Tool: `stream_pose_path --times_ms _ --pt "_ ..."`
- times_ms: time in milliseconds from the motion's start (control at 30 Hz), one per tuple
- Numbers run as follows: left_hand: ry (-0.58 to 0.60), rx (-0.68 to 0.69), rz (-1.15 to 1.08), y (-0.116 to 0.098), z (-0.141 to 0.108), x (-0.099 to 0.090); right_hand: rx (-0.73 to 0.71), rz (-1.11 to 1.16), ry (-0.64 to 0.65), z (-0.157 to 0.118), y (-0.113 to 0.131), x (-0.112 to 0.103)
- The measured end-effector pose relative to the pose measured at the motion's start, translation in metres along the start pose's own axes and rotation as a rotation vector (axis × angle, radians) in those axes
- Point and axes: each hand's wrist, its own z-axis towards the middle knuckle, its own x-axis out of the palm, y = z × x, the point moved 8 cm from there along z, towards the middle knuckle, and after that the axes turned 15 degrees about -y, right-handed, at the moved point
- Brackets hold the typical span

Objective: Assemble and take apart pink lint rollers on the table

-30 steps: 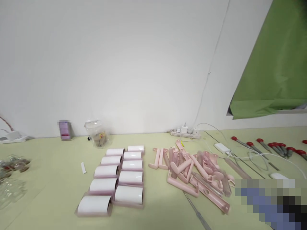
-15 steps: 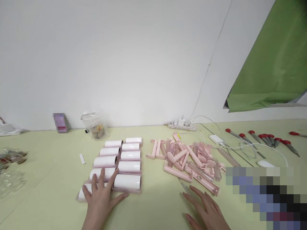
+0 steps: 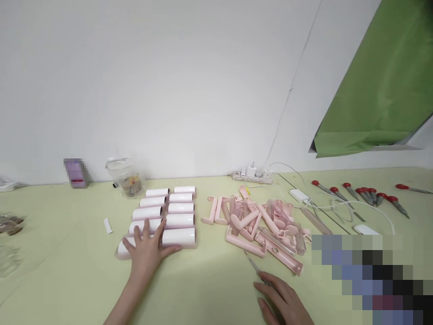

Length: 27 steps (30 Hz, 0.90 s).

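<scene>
My left hand (image 3: 148,248) is spread open over the near end of two columns of white rolls. Its fingers rest on the front left roll (image 3: 124,248) and the one behind it, and the thumb lies by the front right roll (image 3: 178,237). The rolls lie on their sides in clear, pinkish wrapping. My right hand (image 3: 284,295) hovers low over a thin metal-shafted tool (image 3: 251,261), fingers stretched out and thumb apart. The tool's back part is hidden beneath the fingers. Beyond it lies a loose heap of pink plastic handles (image 3: 246,243) with clear pinkish covers among them.
A power strip (image 3: 252,177) with plugs and white cables sits by the wall. Several red-ended grey tools (image 3: 365,194) lie at right. A clear bag (image 3: 126,178), a phone-like object (image 3: 76,173) and a white strip (image 3: 108,225) are at left. A pixelated patch covers the lower right.
The near rolls have shifted away from me, closer to the rows behind, with my left hand moving forward on them. My right hand has come lower over the tool. The view has turned slightly right.
</scene>
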Motion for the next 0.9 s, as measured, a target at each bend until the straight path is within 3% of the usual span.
stream_pose_path --times_ms 200,300,433,567,633,767,833,900 --pt "-0.031 -0.041 -0.116 -0.003 0.011 0.004 0.1 0.005 0.012 0.002 -0.009 -0.007" --pt "-0.141 -0.01 -0.214 -0.007 0.009 -0.005 0.157 -0.011 0.042 0.029 -0.019 -0.004" --pt "-0.347 0.171 -0.336 -0.017 -0.001 -0.024 0.239 -0.116 0.1 0.08 -0.045 0.021" --pt "-0.461 0.32 -0.616 -0.023 -0.015 -0.047 0.129 -0.14 0.104 0.116 -0.048 0.041" --pt "-0.352 0.355 -0.833 -0.032 -0.023 -0.051 0.117 -0.096 0.08 0.124 -0.045 0.036" --pt "0.12 0.238 -1.248 -0.06 -0.042 -0.032 0.2 0.158 -0.035 0.121 -0.031 0.004" --pt "0.273 0.106 -1.488 -0.071 -0.053 -0.02 0.187 0.305 0.016 0.109 -0.011 -0.001" --pt "0.482 -0.05 -1.782 -0.086 -0.064 -0.005 0.188 0.472 0.141 0.09 0.014 0.008"
